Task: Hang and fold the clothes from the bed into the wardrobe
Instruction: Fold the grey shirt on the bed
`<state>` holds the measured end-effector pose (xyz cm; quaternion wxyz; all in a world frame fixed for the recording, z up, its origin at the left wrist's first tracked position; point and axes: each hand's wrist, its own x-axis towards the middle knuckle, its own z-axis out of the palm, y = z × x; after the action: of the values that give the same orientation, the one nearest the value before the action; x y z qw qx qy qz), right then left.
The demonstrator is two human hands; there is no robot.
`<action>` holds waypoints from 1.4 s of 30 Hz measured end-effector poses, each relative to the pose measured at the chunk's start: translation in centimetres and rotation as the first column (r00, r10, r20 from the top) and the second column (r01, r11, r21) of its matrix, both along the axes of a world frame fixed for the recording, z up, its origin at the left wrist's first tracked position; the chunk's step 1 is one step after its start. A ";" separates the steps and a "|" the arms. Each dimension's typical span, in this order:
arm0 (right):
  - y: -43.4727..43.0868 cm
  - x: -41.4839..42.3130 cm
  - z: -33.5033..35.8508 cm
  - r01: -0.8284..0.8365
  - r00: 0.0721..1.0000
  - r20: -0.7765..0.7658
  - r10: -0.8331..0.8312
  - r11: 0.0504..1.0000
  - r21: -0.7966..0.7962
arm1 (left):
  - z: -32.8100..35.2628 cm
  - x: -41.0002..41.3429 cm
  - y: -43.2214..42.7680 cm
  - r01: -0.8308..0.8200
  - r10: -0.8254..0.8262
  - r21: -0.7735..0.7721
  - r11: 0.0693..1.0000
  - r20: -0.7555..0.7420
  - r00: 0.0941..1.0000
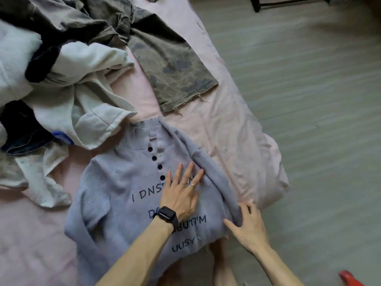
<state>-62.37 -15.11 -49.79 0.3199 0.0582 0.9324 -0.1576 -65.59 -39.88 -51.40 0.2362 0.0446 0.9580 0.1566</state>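
A lilac knit sweater [123, 182] with dark buttons and printed dark letters lies face up on the pink bed [237, 129], near its corner. My left hand [181, 193], with a black watch at the wrist, presses flat on the sweater's chest, fingers straight. My right hand [247, 226] holds the end of the sweater's right sleeve [214, 172], thumb on one side and fingers over the other. That sleeve lies diagonally along the sweater's right edge.
A camouflage pair of trousers [171, 58] stretches across the bed above the sweater. A heap of white and dark clothes [61, 79] fills the left. Grey floor [309, 100] lies to the right, with a black stand foot [268, 5] at the top and a red object [348, 278] at the bottom right.
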 end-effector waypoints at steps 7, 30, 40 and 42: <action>4.6 -9.6 4.3 0.467 0.817 -0.257 -0.517 0.853 -0.233 | 1.5 -2.9 2.4 -0.083 0.114 -0.124 0.989 0.268 0.957; 15.8 -18.3 -4.5 0.816 0.572 0.197 -0.796 0.531 -0.227 | 2.4 -16.5 16.5 0.401 -0.409 -0.281 0.872 0.034 0.912; 19.1 -22.4 -4.1 0.816 0.446 0.122 -0.887 0.347 -0.463 | 2.7 -19.0 14.9 0.014 -0.005 -0.306 0.952 0.031 1.000; 18.0 -21.9 -5.4 0.848 0.509 0.309 -0.803 0.406 -0.341 | 2.1 -19.3 16.4 0.053 -0.052 -0.300 0.952 0.011 0.999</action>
<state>-84.31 2.94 -55.21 0.2483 0.4419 0.6998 -0.5033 -84.91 -23.48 -49.32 0.2455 0.0333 0.9688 0.0030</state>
